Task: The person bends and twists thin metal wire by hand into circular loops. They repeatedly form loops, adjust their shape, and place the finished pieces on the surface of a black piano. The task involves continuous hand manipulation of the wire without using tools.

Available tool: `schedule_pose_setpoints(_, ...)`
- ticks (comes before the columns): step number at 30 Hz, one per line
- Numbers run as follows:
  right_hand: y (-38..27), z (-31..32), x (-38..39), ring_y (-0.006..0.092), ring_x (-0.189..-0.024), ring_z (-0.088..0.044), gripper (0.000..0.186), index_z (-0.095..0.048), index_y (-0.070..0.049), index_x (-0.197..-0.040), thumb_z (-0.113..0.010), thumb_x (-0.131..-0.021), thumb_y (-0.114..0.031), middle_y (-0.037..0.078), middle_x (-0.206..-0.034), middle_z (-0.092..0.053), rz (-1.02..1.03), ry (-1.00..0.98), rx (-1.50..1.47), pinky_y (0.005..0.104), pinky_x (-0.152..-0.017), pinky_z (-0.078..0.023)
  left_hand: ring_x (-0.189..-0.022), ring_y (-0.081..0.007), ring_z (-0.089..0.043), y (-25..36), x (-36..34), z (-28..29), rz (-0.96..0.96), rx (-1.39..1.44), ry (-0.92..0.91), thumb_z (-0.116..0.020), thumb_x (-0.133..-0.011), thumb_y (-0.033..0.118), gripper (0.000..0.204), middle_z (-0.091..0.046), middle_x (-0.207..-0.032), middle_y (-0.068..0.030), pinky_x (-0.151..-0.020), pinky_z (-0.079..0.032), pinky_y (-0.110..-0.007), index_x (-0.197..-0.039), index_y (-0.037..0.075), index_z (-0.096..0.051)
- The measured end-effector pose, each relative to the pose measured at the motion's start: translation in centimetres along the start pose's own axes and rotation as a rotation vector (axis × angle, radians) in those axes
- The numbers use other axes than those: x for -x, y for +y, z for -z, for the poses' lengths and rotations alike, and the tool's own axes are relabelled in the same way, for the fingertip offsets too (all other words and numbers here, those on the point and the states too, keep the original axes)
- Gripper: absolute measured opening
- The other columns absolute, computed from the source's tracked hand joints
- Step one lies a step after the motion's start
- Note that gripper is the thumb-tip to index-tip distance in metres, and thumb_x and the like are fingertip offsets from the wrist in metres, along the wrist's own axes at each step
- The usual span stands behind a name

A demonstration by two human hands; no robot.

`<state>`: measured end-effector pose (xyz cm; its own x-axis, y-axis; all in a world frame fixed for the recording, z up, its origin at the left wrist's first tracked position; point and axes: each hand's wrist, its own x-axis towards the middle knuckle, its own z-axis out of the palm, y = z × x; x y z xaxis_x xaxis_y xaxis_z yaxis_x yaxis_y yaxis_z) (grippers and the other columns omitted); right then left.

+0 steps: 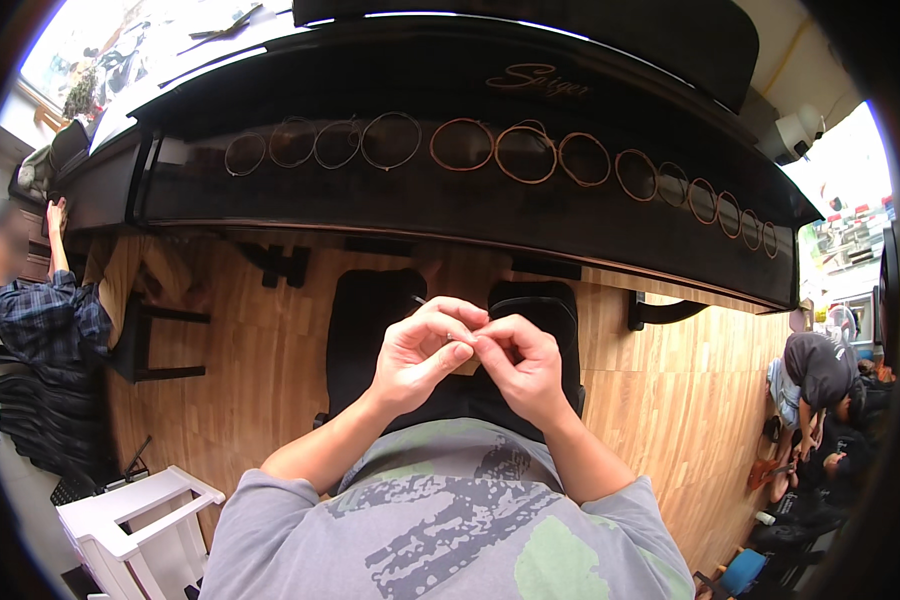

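My left hand [420, 350] and my right hand [522, 365] meet above my lap, fingertips touching. Both are closed in a pinch around something too small and hidden to make out. A thin dark tip [419, 299] pokes out beyond the left fingers; the rest of it is hidden. In front of me, on the dark glossy piano [300, 205], lies a row of coiled wire rings. Those toward the left, such as this silvery coil [390, 168], look grey. From the middle to the right they are mostly copper-coloured, like this copper coil [526, 182].
A white wooden stool-like frame [135, 545] stands at lower left. Beyond it, a person in a plaid shirt [45, 318] sits by a black chair [170, 374]. At right, another person in dark clothes [820, 370] bends down. A blue object [743, 570] lies at lower right on the wooden floor [660, 440].
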<state>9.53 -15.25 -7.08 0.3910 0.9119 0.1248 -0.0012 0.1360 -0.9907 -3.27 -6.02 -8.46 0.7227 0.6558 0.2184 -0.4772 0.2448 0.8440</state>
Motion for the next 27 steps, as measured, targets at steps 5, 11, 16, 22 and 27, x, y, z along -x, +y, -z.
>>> schedule_pose_setpoints(5, -0.1, -0.4, -0.2, 0.0129, -0.050, -0.052, 0.009, -0.065, -0.001, -0.088, -0.069, -0.080, 0.000, 0.007, -0.069, -0.060, 0.198, -0.058, 0.283, 0.0252, -0.046, -0.040, -0.087, -0.0129, -0.057, -0.2, -0.1, 0.1, -0.059, -0.026, 0.019, -0.063, -0.086, -0.002, 0.008, -0.057, -0.097, -0.0083, -0.077, -0.048, -0.025, -0.094, 0.000, -0.063)
schedule_pose_setpoints(11, 0.2, -0.8, -0.3, 0.0129, -0.046, -0.050, 0.012, -0.063, -0.003, -0.088, -0.068, -0.078, 0.000, 0.006, -0.066, -0.059, 0.122, -0.060, 0.271, 0.0261, -0.043, -0.038, -0.081, -0.0082, -0.058, -0.1, -0.1, 0.3, 0.004, -0.028, 0.112, -0.062, -0.088, -0.002, 0.007, -0.059, -0.091, -0.0045, -0.070, -0.048, -0.021, -0.094, -0.001, -0.061)
schedule_pose_setpoints(16, 0.3, -1.2, -0.8, 0.0109, -0.046, -0.048, 0.011, -0.062, -0.003, -0.089, -0.066, -0.079, 0.000, 0.006, -0.064, -0.057, 0.163, -0.029, 0.281, 0.0255, -0.043, -0.038, -0.082, -0.0083, -0.060, 0.2, -0.2, -0.1, 0.012, -0.036, 0.136, -0.061, -0.088, -0.001, 0.007, -0.060, -0.090, -0.0036, -0.071, -0.049, -0.020, -0.095, 0.000, -0.060)
schedule_pose_setpoints(22, 0.1, -0.7, -0.8, 0.0017, -0.056, -0.048, 0.003, -0.057, 0.000, -0.091, -0.058, -0.088, -0.001, 0.000, -0.069, -0.055, 0.001, 0.021, 0.112, 0.0193, -0.048, -0.039, -0.102, -0.0125, -0.056, 0.3, -0.2, -0.2, -0.036, -0.164, 0.114, -0.060, -0.087, -0.002, 0.033, -0.054, -0.114, -0.0079, -0.084, -0.049, -0.025, -0.120, 0.000, -0.055)
schedule_pose_setpoints(27, 0.1, 0.2, -1.4, -0.0010, -0.058, -0.046, 0.002, -0.055, 0.000, -0.092, -0.055, -0.091, 0.000, -0.003, -0.070, -0.052, 0.012, 0.078, 0.050, 0.0159, -0.049, -0.037, -0.107, -0.0221, -0.058, 0.7, 0.5, 0.3, -0.101, -0.459, 0.067, -0.060, -0.084, -0.003, 0.055, -0.057, -0.121, -0.0146, -0.092, -0.046, -0.034, -0.136, 0.002, -0.041)
